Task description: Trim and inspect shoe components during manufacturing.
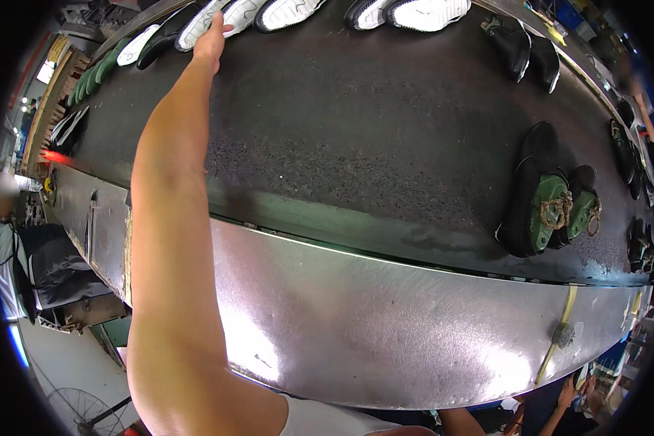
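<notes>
My left arm stretches forward across a dark belt (356, 109). At its far edge my left hand (211, 45) is beside a shoe with a white sole (194, 30), apparently touching it. The index finger points forward and the thumb stands apart to the right; the other fingers are hard to make out. Right of the hand lies another white-soled shoe (241, 13), partly cut off by the picture's upper edge. A black-edged white sole (287, 13) is farther right. My right hand is out of view.
White soles (429, 14) and black shoes (512, 47) line the far side. Black uppers with green lasts (548, 211) and rope loops stand at right. Green pieces (98, 73) lie far left. A shiny metal ledge (385, 320) runs in front; other people's hands (568, 392) are lower right.
</notes>
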`<control>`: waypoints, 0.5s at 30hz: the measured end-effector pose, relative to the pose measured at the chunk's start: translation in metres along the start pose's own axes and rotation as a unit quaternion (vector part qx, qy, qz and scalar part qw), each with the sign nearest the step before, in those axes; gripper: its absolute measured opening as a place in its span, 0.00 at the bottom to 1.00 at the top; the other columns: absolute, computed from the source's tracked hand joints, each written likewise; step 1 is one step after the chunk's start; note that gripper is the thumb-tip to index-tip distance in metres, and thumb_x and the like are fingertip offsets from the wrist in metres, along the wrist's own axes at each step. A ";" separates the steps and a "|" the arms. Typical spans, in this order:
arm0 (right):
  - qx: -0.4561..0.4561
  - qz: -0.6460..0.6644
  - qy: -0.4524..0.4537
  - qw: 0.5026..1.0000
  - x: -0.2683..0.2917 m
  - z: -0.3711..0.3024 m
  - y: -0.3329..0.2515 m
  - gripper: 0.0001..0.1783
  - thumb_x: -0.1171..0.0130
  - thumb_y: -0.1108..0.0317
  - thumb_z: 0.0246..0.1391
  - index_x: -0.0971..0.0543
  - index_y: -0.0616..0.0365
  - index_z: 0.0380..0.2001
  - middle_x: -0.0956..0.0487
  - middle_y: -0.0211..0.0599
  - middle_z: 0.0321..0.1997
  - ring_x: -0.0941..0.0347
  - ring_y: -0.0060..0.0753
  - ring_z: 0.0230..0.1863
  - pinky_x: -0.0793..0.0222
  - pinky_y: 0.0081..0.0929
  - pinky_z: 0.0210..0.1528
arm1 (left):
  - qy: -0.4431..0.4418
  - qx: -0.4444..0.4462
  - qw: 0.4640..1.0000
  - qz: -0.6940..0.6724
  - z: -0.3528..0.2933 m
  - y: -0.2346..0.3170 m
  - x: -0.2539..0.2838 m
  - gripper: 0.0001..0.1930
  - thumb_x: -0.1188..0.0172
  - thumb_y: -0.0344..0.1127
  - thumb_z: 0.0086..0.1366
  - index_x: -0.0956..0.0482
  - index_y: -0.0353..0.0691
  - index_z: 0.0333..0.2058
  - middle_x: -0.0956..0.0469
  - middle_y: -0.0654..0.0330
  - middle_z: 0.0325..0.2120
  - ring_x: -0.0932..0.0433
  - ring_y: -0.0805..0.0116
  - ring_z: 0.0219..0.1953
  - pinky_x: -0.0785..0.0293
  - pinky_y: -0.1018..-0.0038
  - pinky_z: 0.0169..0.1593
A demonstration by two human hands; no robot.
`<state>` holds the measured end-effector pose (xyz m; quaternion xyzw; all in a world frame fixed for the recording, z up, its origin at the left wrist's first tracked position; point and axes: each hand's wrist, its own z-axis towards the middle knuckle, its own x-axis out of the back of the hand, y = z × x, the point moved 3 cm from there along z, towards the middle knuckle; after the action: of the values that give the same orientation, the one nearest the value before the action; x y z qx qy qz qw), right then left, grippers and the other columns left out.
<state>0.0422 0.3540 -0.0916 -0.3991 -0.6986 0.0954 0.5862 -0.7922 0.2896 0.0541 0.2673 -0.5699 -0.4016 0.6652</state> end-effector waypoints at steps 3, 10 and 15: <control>-0.020 0.004 -0.008 1.000 -0.006 -0.003 0.000 0.18 0.40 0.63 0.55 0.18 0.53 0.48 0.20 0.50 0.52 0.27 0.59 0.56 0.35 0.55 0.61 | -0.057 0.041 0.996 -0.062 -0.009 0.024 -0.038 0.44 0.52 0.77 0.61 0.16 0.38 0.51 0.29 0.44 0.60 0.33 0.54 0.63 0.40 0.60 0.66; -0.028 -0.001 -0.019 0.999 -0.002 -0.015 0.000 0.18 0.41 0.62 0.55 0.18 0.53 0.48 0.20 0.50 0.52 0.27 0.59 0.57 0.36 0.55 0.62 | -0.042 -0.054 0.994 0.081 -0.035 0.056 -0.045 0.47 0.46 0.74 0.59 0.21 0.28 0.52 0.23 0.41 0.54 0.26 0.51 0.60 0.34 0.64 0.64; -0.035 0.002 -0.001 0.999 -0.005 -0.047 -0.010 0.18 0.41 0.62 0.55 0.18 0.53 0.48 0.20 0.50 0.52 0.27 0.59 0.57 0.36 0.55 0.62 | -0.123 -0.104 0.946 0.280 -0.104 0.063 -0.004 0.45 0.53 0.71 0.66 0.21 0.23 0.49 0.23 0.37 0.51 0.31 0.41 0.60 0.34 0.59 0.64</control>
<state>0.0799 0.3281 -0.0759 -0.4210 -0.7012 0.0725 0.5708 -0.6761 0.3159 0.0820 -0.0247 -0.6543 -0.2856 0.6998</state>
